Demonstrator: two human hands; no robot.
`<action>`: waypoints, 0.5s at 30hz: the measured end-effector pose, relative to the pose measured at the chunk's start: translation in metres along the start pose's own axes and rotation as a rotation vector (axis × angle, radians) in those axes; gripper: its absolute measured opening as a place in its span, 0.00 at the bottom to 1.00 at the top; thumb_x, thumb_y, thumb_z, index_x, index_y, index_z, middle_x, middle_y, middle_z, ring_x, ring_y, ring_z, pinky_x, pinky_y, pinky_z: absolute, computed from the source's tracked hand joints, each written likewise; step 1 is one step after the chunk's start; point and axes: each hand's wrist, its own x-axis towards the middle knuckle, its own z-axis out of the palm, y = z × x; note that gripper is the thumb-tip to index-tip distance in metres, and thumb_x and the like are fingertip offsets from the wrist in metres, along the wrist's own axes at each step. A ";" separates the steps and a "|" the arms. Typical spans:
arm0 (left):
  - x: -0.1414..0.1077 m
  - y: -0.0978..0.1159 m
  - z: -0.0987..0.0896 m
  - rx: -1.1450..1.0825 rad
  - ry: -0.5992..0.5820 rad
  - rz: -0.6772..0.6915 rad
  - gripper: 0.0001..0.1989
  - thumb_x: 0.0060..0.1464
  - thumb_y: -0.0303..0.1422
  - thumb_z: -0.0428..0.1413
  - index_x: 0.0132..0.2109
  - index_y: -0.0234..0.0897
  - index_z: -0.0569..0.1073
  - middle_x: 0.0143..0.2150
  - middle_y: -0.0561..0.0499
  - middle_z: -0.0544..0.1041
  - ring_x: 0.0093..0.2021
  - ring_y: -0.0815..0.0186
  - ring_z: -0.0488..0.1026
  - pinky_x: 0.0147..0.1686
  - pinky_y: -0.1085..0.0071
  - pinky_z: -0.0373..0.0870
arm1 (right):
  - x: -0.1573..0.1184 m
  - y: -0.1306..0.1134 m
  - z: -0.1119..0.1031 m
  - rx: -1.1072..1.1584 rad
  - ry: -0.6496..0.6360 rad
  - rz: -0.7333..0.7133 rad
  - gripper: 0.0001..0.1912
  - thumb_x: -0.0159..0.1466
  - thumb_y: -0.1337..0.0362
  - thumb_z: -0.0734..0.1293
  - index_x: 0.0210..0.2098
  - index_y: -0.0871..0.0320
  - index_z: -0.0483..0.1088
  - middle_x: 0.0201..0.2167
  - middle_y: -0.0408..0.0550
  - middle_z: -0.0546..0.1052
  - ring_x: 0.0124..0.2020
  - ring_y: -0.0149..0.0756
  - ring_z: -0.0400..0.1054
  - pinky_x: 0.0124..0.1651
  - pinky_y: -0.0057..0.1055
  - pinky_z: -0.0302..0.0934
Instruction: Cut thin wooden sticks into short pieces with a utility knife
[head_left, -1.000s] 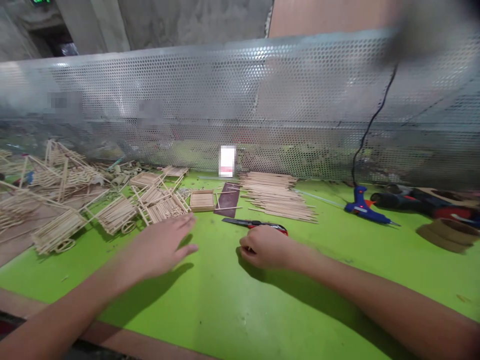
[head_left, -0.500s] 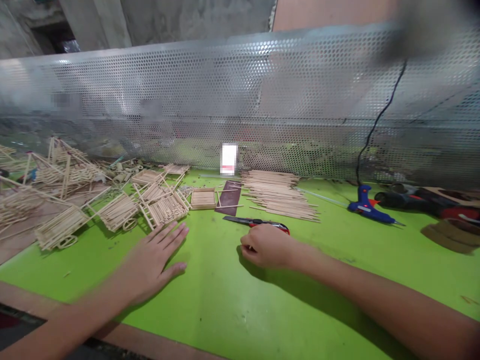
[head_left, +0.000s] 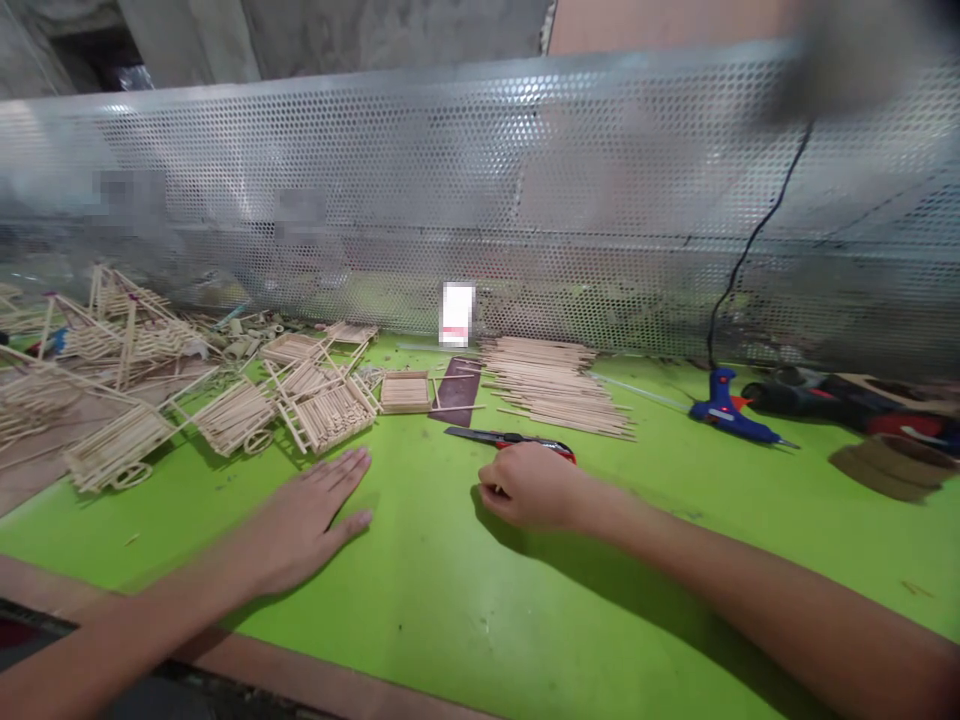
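Observation:
My left hand (head_left: 311,515) lies flat on the green table (head_left: 420,620), palm down, just in front of a small stick-built cart (head_left: 330,415). My right hand (head_left: 529,485) is curled closed on the table; a tiny pale bit shows between its fingers, too small to name. Right behind it is a utility knife (head_left: 510,438) with a black blade and red-and-black handle, partly hidden by the hand. Beyond the knife lies a pile of thin wooden sticks (head_left: 555,385). A small wooden tray-like piece (head_left: 406,392) sits beside a dark brown sheet (head_left: 455,390).
A blue glue gun (head_left: 731,410) with a black cord lies at the right, near a brown roll (head_left: 892,467) and a dark power tool (head_left: 802,395). More stick models (head_left: 120,445) crowd the left. A perforated metal panel (head_left: 420,180) stands along the back.
My left hand's fingers have drawn a little closer together. The right hand keeps its closed pose. The whole view has shifted slightly.

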 end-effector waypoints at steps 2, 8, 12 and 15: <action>0.007 0.000 0.002 -0.012 -0.004 -0.035 0.36 0.73 0.55 0.40 0.78 0.42 0.43 0.78 0.49 0.46 0.77 0.49 0.54 0.74 0.49 0.60 | -0.001 -0.001 0.001 -0.013 0.007 -0.008 0.20 0.71 0.61 0.59 0.31 0.59 0.79 0.26 0.51 0.79 0.24 0.36 0.65 0.30 0.34 0.47; 0.006 0.000 -0.001 -0.051 -0.061 -0.084 0.35 0.74 0.53 0.37 0.77 0.43 0.37 0.78 0.51 0.41 0.77 0.47 0.49 0.73 0.47 0.59 | -0.001 -0.001 0.001 0.013 0.027 -0.040 0.21 0.72 0.62 0.59 0.31 0.60 0.80 0.27 0.51 0.80 0.23 0.34 0.64 0.31 0.34 0.49; 0.016 0.010 -0.008 -0.074 -0.126 -0.095 0.37 0.73 0.55 0.34 0.77 0.41 0.36 0.78 0.52 0.36 0.78 0.48 0.43 0.74 0.50 0.53 | -0.001 -0.001 0.002 0.000 0.046 -0.048 0.21 0.71 0.62 0.59 0.30 0.60 0.79 0.26 0.50 0.79 0.22 0.34 0.63 0.30 0.33 0.48; 0.029 0.023 -0.012 -0.078 -0.157 -0.112 0.37 0.73 0.54 0.28 0.77 0.35 0.34 0.77 0.52 0.29 0.78 0.49 0.39 0.75 0.53 0.45 | -0.002 -0.001 0.002 -0.033 0.068 -0.064 0.20 0.71 0.63 0.59 0.30 0.59 0.79 0.26 0.50 0.79 0.23 0.34 0.64 0.29 0.34 0.47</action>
